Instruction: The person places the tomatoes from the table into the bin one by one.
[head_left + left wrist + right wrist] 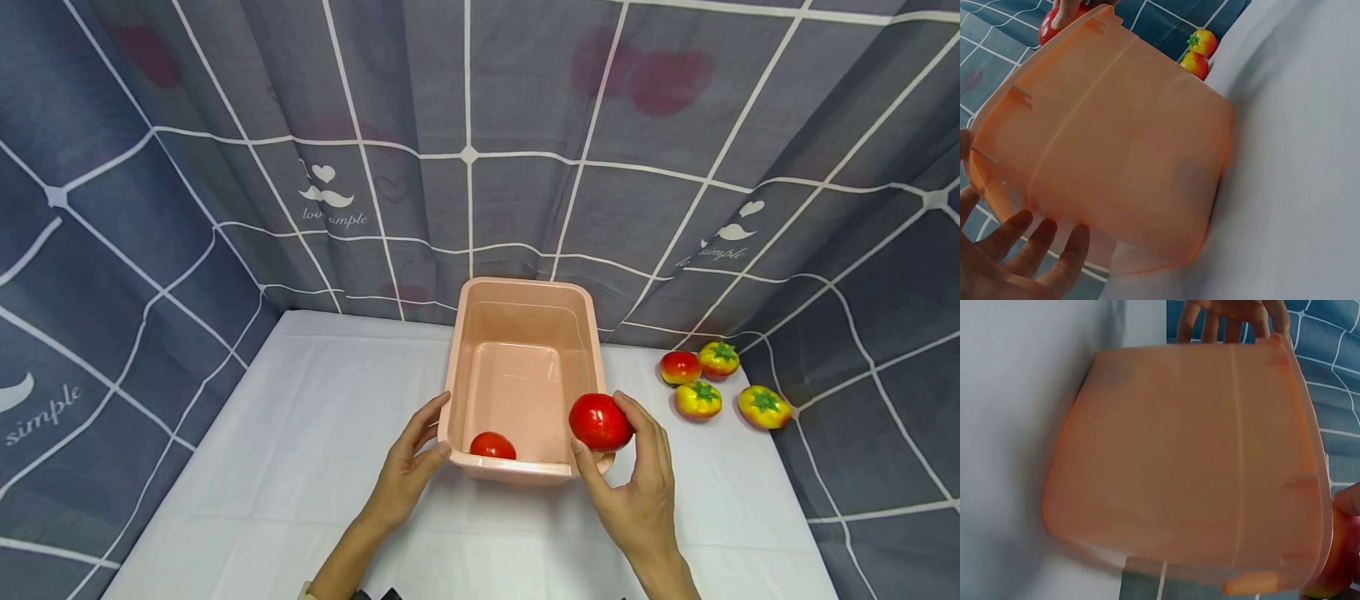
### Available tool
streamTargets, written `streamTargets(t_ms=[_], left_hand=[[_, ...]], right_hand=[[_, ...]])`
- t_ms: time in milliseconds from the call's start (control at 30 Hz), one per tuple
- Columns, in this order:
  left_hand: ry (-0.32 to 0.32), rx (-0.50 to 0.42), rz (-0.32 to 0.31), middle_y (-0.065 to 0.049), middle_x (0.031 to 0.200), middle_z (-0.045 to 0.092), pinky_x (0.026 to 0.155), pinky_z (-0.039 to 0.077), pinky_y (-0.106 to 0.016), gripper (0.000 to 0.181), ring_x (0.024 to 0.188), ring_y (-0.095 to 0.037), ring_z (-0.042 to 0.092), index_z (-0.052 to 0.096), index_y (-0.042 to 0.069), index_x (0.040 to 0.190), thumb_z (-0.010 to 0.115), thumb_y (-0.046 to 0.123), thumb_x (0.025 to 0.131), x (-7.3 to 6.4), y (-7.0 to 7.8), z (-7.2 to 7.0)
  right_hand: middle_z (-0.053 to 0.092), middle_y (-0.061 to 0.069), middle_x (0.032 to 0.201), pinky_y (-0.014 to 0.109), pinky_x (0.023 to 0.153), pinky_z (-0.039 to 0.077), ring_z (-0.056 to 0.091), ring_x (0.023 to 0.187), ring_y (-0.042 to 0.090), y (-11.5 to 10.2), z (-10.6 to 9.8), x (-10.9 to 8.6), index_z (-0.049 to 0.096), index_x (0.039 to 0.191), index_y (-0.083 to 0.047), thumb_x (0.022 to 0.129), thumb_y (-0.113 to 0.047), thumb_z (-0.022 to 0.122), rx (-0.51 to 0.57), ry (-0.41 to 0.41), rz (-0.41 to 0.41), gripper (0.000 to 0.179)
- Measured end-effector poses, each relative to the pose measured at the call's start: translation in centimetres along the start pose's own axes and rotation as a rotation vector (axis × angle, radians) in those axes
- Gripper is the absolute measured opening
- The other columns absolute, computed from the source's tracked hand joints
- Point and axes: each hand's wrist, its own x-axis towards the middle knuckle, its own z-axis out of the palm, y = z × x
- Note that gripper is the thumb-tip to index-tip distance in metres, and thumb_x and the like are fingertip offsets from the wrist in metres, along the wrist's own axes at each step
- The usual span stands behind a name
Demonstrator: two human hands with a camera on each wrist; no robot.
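Observation:
A peach-coloured plastic bin [513,383] stands on the table, its front end toward me. My left hand [405,479] grips its left rim near the front corner, thumb at the rim and fingers spread along the outer wall [1135,137]. Over the right front corner, my right hand [637,496] holds a glossy red tomato-like fruit [600,422] between thumb and fingers. Its yellowish underside shows beside the rim in the right wrist view. Inside the bin, a second red fruit [492,446] lies by the front wall, partly hidden by it.
Several red-and-yellow fruits [697,401], some with green leafy tops, lie at the table's right back edge. White cloth covers the table [352,400]. A grey-blue checked curtain [420,192] hangs behind and along both sides.

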Motion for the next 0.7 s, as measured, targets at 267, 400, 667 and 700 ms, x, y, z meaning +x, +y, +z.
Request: streamTargets(t_ms=[267,400,667,700], left_hand=[[-0.004,0.003,0.002,-0.024,0.169,0.035,0.113,0.054,-0.023,0.066,0.146,-0.023,0.052,0.034,0.023,0.17,0.057,0.005,0.11,0.0,-0.2,0.0],[-0.007,-0.002,-0.003,-0.026,0.17,0.034,0.113,0.053,-0.023,0.067,0.147,-0.026,0.052,0.033,0.025,0.17,0.057,0.006,0.11,0.0,0.0,0.1],[-0.006,-0.002,-0.004,-0.026,0.168,0.035,0.111,0.055,-0.024,0.066,0.145,-0.021,0.053,0.034,0.024,0.17,0.056,0.006,0.11,0.0,0.1,0.0],[-0.005,-0.001,-0.003,-0.027,0.168,0.035,0.111,0.055,-0.024,0.066,0.145,-0.021,0.054,0.034,0.024,0.169,0.056,0.006,0.11,0.0,0.0,0.0]], right_hand=[[0.065,0.019,0.147,0.011,0.118,0.039,0.059,0.131,0.027,-0.5,0.9,-0.5,0.06,0.149,-0.002,0.075,-0.011,0.092,0.035,-0.01,-0.047,0.082],[0.066,0.02,0.146,0.011,0.118,0.039,0.06,0.13,0.029,-0.6,1.1,-0.6,0.06,0.149,-0.002,0.075,-0.012,0.091,0.041,-0.012,-0.054,0.081],[0.066,0.019,0.146,0.013,0.12,0.037,0.059,0.131,0.03,-0.4,1.1,-0.8,0.06,0.15,-0.003,0.077,-0.017,0.092,0.033,-0.028,-0.055,0.081],[0.066,0.019,0.147,0.013,0.122,0.036,0.059,0.132,0.03,-0.4,1.1,-0.8,0.06,0.15,-0.002,0.077,-0.017,0.092,0.035,-0.03,-0.056,0.081]])
